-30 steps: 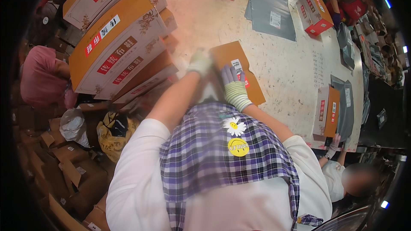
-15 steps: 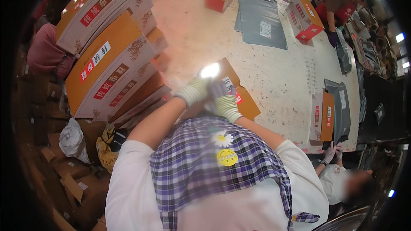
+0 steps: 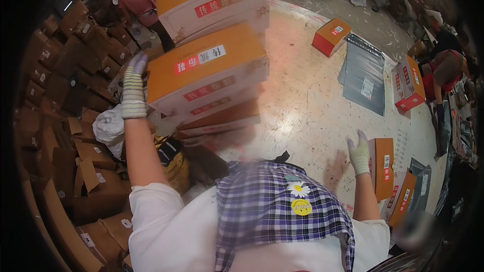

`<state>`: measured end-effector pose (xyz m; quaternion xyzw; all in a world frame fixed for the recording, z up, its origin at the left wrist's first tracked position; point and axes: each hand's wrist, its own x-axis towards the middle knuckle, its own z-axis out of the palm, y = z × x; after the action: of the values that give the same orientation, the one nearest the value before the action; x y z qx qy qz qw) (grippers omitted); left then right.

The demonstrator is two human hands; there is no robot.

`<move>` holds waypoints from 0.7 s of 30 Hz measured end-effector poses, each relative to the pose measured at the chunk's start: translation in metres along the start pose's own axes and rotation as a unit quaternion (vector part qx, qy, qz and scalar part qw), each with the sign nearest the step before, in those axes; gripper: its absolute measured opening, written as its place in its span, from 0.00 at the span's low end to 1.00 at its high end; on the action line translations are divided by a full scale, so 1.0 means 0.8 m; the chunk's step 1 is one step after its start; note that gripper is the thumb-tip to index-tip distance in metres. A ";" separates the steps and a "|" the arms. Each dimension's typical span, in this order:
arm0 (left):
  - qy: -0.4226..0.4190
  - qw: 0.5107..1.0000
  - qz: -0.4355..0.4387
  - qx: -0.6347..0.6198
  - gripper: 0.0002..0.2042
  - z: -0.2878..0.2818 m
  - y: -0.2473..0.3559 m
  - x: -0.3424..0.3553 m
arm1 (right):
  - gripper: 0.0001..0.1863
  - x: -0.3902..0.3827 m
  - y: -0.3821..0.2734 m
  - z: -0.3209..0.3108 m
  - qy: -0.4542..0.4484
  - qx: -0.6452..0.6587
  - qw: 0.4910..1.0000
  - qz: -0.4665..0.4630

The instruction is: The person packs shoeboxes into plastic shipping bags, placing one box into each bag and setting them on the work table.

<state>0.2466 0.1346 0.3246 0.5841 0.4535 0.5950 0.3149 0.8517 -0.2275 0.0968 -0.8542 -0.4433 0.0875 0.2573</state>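
Our left hand (image 3: 133, 88), in a ribbed, striped knit glove (image 3: 133, 107), has its fingers out straight beside the end of the top box (image 3: 206, 60) on the near stack (image 3: 214, 102), an oblong carton with a smooth orange lid over pale printed sides, and we cannot tell whether the two touch. Our right hand (image 3: 359, 155), gloved alike, is spread wide, thumb apart from the fingers, just beside a flat-faced orange box (image 3: 383, 170) on the scuffed, pale table (image 3: 297, 90), where slick grey plastic bags (image 3: 365, 75) lie flat toward the far edge.
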 end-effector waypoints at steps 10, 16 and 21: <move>-0.205 0.953 -0.153 -0.164 0.24 0.167 0.064 -0.225 | 0.40 0.008 -0.396 -0.007 -0.450 0.700 0.553 0.043; -0.281 0.850 -0.287 -0.340 0.48 0.231 0.047 -0.242 | 0.42 -0.008 -0.327 -0.037 -0.294 0.625 0.721 -0.061; -0.328 0.862 -0.294 -0.250 0.57 0.298 0.045 -0.275 | 0.51 -0.038 -0.288 -0.044 -0.072 0.323 0.925 -0.187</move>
<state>0.5125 -0.0375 0.2449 0.4871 0.3102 0.3422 0.7413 0.6826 -0.1556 0.2435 -0.6179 -0.5596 0.2377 0.4985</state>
